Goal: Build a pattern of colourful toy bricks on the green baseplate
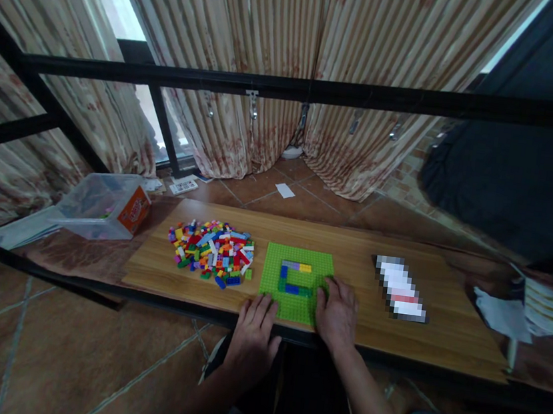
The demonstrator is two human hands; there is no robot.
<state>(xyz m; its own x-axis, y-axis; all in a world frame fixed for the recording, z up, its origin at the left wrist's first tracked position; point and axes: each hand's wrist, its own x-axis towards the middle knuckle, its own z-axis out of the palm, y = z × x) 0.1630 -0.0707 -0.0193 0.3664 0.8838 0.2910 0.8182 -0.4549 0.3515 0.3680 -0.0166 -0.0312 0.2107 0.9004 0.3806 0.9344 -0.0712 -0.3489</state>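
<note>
On the wooden board lies a green baseplate [272,260] with toy bricks fixed on it in a shape like a squared C. Its top row has a purple-grey brick and a yellow brick [304,268]; blue bricks [284,272] form the left side, and blue and green ones the bottom. My left hand [253,338] lies palm down at the plate's near left corner, fingers outstretched and nothing in them. My right hand [339,312] rests at the plate's right edge, fingers apart and slightly bent, with its thumb over the green surface. No held brick shows in it.
Left of the plate spreads a heap of loose coloured bricks [215,250]. A clear plastic box [100,205] with an orange label stands at the far left. Right of my hands lies a blurred-out phone-like object [401,289]. A black metal bar [281,88] crosses beyond the table.
</note>
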